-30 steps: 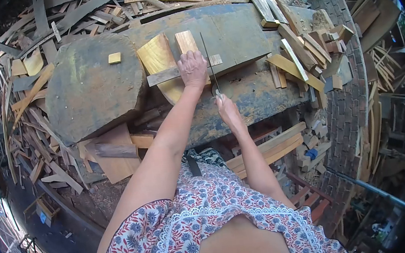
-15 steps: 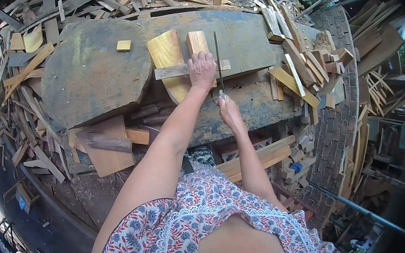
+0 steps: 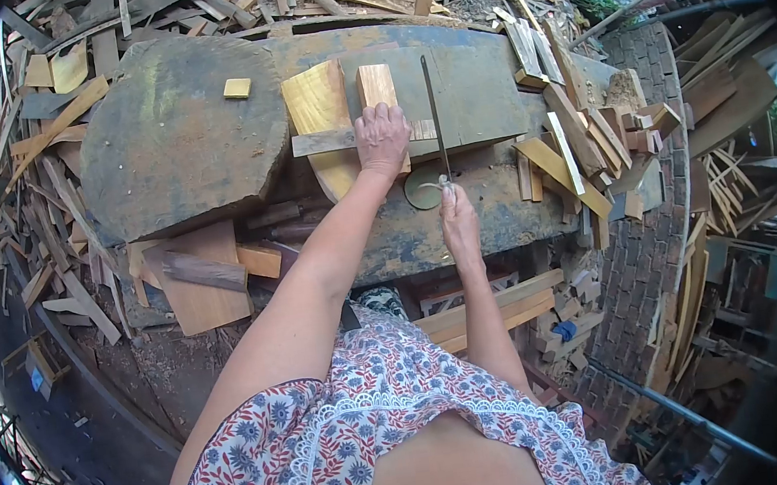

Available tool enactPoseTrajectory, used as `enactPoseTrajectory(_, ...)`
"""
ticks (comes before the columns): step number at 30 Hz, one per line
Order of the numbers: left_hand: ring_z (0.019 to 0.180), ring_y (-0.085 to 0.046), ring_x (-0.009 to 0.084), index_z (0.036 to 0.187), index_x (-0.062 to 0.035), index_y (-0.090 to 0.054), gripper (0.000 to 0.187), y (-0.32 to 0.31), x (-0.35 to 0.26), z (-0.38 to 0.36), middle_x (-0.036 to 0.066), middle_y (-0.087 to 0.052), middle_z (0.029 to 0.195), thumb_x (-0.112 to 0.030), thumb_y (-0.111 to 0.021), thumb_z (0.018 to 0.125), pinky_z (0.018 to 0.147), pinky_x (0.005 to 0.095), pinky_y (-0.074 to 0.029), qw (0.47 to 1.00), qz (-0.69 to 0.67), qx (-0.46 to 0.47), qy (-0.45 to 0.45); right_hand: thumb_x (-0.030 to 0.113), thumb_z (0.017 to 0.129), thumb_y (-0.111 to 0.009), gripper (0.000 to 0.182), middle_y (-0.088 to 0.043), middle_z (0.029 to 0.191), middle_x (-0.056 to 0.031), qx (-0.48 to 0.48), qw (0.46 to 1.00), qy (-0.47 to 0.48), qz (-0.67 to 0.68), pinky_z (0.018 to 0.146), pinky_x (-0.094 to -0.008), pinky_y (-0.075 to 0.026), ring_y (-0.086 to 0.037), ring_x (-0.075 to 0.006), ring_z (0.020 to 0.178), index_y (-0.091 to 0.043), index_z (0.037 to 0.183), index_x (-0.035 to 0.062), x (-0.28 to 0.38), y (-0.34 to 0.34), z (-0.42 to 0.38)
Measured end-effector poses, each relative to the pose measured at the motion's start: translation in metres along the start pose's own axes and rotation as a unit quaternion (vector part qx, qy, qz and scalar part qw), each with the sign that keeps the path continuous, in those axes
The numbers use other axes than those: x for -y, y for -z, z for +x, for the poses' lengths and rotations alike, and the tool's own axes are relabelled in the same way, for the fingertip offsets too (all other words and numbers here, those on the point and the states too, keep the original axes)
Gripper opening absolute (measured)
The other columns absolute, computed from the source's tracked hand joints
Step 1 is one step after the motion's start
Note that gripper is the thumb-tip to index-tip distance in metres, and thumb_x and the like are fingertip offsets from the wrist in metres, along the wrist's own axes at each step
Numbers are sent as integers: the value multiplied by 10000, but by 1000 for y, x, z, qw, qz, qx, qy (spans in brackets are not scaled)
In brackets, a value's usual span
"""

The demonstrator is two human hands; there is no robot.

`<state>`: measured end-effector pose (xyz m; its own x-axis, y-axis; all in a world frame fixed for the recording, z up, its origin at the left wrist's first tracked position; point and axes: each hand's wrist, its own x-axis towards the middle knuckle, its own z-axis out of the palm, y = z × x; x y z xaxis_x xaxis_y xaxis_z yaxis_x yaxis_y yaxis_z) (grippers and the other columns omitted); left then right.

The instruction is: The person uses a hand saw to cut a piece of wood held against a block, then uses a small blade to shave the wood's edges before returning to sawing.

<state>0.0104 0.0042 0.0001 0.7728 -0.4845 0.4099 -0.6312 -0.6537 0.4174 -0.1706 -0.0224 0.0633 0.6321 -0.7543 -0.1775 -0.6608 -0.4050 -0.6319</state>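
Beneath both grips is the desk (image 3: 507, 192). A yellow board (image 3: 316, 95) lies left of the left grip (image 3: 383, 138), clasped over a wooden block (image 3: 377, 83) and strip (image 3: 322, 143); the right grip (image 3: 460, 220) clenches a thin blade (image 3: 434, 108).

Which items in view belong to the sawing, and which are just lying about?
In the job:
- saw, in the right hand
- strip, under the left hand
- block, likely a support

Lying about:
- small yellow block
- dark stick
- wide board
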Motion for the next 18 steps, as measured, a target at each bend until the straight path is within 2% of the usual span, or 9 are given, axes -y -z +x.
enactPoseTrajectory(1,848,-510,257,807,-111,-546,126,-1,0,0,73,-516,838,-227,-588,782,724,390,-419,1000,1,6,1,377,1000,-367,366,-514,649,-97,1,1000,0,0,606,-392,-429,-557,-230,621,-530,1069,57,-2,-4,-7)
enactPoseTrajectory(4,846,-510,257,807,-111,-546,129,-3,1,0,75,-517,834,-229,-589,780,723,391,-419,1000,-2,-5,3,339,1002,-355,333,-551,701,-170,2,1000,-21,-21,636,-443,-430,-574,-352,674,-523,1043,54,-9,-13,-21)
enactPoseTrajectory(5,846,-510,257,807,-111,-546,129,-4,1,0,75,-517,834,-229,-589,780,723,391,-419,1000,-2,-6,3,339,1002,-355,333,-551,701,-170,2,1000,-20,-21,636,-443,-430,-574,-352,674,-523,1043,54,-8,-14,-24)
enactPoseTrajectory(7,844,-510,257,808,-111,-542,127,-5,1,-1,74,-518,833,-225,-590,777,723,392,-419,1000,2,-11,-2,281,991,-375,302,-609,892,-266,52,998,-36,-20,682,-526,-420,-569,-471,845,-516,1124,48,-4,-13,-30)
enactPoseTrajectory(18,841,-518,258,812,-115,-541,115,-2,-1,-1,74,-523,834,-206,-598,769,711,397,-419,1000,-1,-18,-5,260,987,-378,268,-609,876,-272,51,997,-23,-50,679,-542,-415,-566,-479,838,-508,1069,40,4,-5,-53)
